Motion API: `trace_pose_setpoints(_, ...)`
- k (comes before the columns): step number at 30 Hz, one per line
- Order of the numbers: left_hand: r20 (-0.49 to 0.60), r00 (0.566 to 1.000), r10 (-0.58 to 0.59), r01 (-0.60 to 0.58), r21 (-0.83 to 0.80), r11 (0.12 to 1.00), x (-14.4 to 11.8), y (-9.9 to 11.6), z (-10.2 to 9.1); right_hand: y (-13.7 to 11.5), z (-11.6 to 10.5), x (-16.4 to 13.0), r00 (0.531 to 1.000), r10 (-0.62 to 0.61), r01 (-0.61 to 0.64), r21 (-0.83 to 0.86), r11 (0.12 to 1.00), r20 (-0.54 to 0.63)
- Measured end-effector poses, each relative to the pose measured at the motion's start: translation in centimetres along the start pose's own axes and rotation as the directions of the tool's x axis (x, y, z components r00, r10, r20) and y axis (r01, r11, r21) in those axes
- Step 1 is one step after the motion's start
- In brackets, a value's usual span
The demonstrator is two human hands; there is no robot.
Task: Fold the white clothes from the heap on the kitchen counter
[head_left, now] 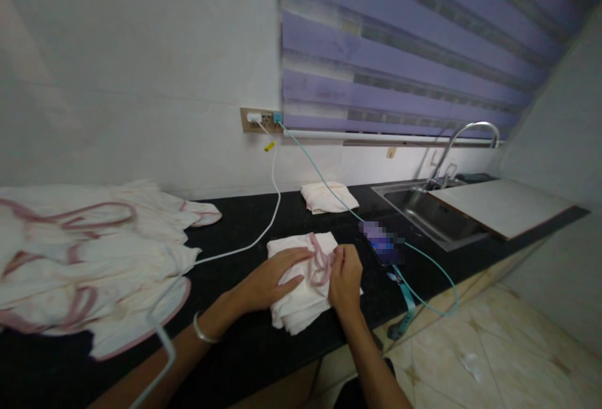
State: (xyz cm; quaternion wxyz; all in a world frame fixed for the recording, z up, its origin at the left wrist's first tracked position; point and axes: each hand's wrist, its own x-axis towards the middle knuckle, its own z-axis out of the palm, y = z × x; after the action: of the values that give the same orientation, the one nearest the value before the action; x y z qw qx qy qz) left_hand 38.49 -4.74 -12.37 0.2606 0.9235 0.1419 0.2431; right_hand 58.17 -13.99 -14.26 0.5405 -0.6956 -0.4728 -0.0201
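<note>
One folded cloth [322,197] already lies near the sink [426,211], the left hand [273,277] presses flat and open on the half-folded white garment [301,283] mid-tabletop [244,221], the right hand's [345,274] grip pinches its pink trim, and a heap [89,252] looks unfolded.

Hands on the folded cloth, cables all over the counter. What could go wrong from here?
1. The white cable runs right beside the folded cloth under the left hand and right hand; a sweep of the cloth could snag it.
2. The teal cable loops off the counter edge from the phone; a tug might pull the phone down.
3. The unfolded pile overhangs the front edge and may slide off.
</note>
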Motion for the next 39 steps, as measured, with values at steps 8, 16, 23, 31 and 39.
trace_pose_setpoints(8, -0.079, 0.997, 0.024, 0.0, 0.29, 0.957, 0.5, 2.0, 1.1, -0.4, -0.5, 0.0, 0.993, -0.023, 0.04, 0.147, 0.988, -0.115)
trace_pose_setpoints(16, 0.073, 0.996, 0.045, -0.061, 0.227, 0.972, 0.2, 1.5, 1.6, -0.5, 0.7, -0.5, 0.958, -0.26, 0.272, -0.096, 0.957, 0.126)
trace_pose_setpoints(23, -0.079, 0.99, -0.115, 0.132, 0.258, 0.957, 0.1, -0.3, 1.4, 0.1, 0.7, -0.4, 0.995, 0.022, 0.011, -0.334, 0.943, 0.095)
trace_pose_setpoints(31, -0.075, 0.986, -0.151, 0.163, 0.205, 0.965, 0.0, -2.6, 1.6, -0.4, 0.2, -0.5, 0.995, 0.054, -0.025, -0.324, 0.946, 0.083)
trace_pose_setpoints(39, -0.048, 0.987, -0.152, 0.159, 0.234, 0.959, 0.2, -2.0, 1.3, -0.1, 0.3, -0.4, 0.992, 0.092, -0.062, -0.312, 0.948, 0.081)
